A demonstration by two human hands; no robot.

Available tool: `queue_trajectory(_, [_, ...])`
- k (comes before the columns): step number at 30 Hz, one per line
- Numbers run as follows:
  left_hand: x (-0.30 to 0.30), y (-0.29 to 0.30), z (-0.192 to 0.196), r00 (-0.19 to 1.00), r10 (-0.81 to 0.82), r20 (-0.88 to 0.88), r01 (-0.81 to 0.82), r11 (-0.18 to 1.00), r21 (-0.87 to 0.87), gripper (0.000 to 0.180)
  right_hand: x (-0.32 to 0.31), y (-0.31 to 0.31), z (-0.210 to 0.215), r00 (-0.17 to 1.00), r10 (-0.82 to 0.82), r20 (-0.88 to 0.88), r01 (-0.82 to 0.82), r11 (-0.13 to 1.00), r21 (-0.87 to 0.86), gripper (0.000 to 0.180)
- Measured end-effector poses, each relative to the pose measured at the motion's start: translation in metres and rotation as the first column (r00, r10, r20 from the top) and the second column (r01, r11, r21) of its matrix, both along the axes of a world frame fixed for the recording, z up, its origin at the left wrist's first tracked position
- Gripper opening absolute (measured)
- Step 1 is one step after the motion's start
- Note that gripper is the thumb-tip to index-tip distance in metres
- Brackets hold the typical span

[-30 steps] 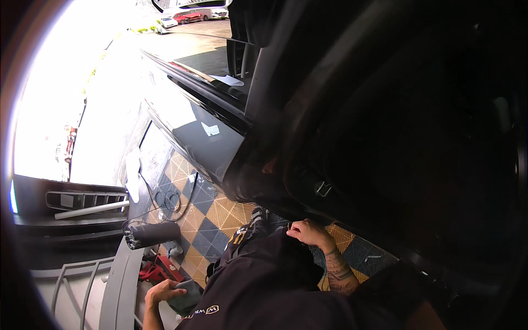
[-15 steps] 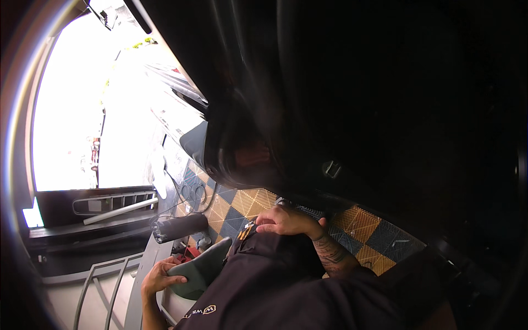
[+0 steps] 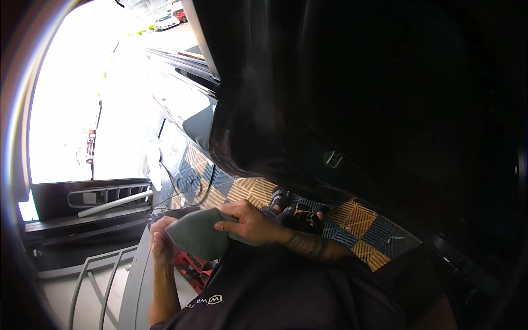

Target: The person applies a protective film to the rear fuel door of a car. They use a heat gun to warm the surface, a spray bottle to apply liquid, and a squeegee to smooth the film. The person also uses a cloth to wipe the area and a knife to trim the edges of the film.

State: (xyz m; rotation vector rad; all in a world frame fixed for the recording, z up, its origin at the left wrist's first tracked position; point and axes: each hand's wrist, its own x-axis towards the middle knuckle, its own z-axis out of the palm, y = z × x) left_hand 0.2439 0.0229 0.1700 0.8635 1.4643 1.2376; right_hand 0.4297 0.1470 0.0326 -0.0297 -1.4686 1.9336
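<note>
A grey-green piece that looks like a folded cloth (image 3: 199, 235) is held in front of my body, tilted. My left hand (image 3: 163, 241) is closed on its left edge, with most of the fingers behind it. On the opposite side, my right hand (image 3: 248, 222) grips the right edge, thumb lying across the front face. Behind and below the cloth, part of something red (image 3: 193, 270) shows, too covered to name.
A large black vehicle door or panel (image 3: 258, 110) fills the upper right, close ahead. Underfoot lie tan and blue-grey floor tiles (image 3: 250, 191). A looped dark cable (image 3: 190, 186) and a ladder (image 3: 104, 196) with a white tube (image 3: 114, 203) are at the left.
The cloth has risen from beside my left hip to in front of me. My right hand has left my waist and taken hold of its right side.
</note>
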Motion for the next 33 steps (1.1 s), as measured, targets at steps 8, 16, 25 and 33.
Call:
queue_trajectory(8, [0.015,0.0,-0.067,0.905,0.424,0.036,-0.425,0.898,0.113,0.062,-0.017,-0.019,0.011,0.911,0.013,0.413,-0.071,0.989,0.126,0.031])
queue_trajectory(16, [-0.087,-0.094,-0.022,0.589,-0.797,-0.137,0.438,0.457,-0.775,0.062,0.037,0.018,0.037,0.968,0.06,0.243,-0.11,0.974,0.197,0.023])
queue_trajectory(25, [-0.078,-0.141,-0.215,0.803,-0.503,-0.321,0.046,0.589,-0.807,0.05,0.035,0.08,0.094,0.393,-0.919,-0.008,0.79,0.334,0.514,0.012])
queue_trajectory(33, [-0.115,-0.129,-0.234,0.646,-0.433,-0.628,-0.109,0.762,-0.638,0.032,-0.011,0.076,0.077,0.002,-0.998,-0.065,0.73,-0.043,0.683,0.024])
